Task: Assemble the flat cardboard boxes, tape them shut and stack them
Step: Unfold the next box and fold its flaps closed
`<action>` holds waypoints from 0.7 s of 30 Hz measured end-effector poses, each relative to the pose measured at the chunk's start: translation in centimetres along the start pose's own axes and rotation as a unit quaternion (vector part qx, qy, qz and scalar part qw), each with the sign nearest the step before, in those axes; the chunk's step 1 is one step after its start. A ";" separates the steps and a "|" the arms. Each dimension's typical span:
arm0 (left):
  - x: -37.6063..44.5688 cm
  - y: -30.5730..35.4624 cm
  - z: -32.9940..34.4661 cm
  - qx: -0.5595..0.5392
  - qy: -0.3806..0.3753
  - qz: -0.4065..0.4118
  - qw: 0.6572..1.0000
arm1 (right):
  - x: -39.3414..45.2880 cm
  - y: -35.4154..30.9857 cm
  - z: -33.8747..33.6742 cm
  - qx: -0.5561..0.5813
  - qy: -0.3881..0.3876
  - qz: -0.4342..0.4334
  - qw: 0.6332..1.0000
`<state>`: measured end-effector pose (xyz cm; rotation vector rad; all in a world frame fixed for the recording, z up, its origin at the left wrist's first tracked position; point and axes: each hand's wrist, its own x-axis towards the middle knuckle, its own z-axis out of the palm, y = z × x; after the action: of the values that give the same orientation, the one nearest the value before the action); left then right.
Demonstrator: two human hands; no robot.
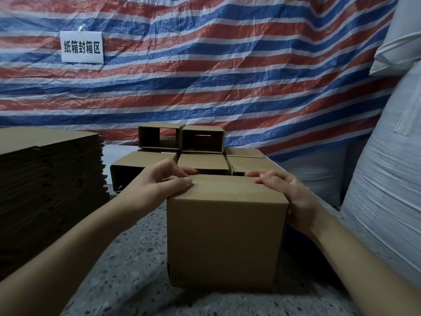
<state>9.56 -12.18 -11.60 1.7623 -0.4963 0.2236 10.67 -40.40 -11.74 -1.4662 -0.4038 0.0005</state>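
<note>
Dim, cool light is falling from above, leaving the lower half of the frame murky while the striped tarp across the top is catching the most brightness. The flat cardboard stack at left is sinking into near-black shadow. Straight lines are bowing toward the frame edges, and fine detail is looking soft and slightly smeared.

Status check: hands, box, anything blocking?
Left hand and right hand grip cardboard box at its top edges. Flaps folded, no tape visible. Nothing blocking.
</note>
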 end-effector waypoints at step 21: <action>-2.9 3.5 6.0 0.562 -0.003 0.176 0.808 | 0.4 0.1 -0.4 -0.076 0.004 -0.013 0.997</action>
<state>4.75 -18.00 -11.19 2.8056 -0.7796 0.9262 11.13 -40.65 -11.74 -1.6108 -0.4244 -0.0584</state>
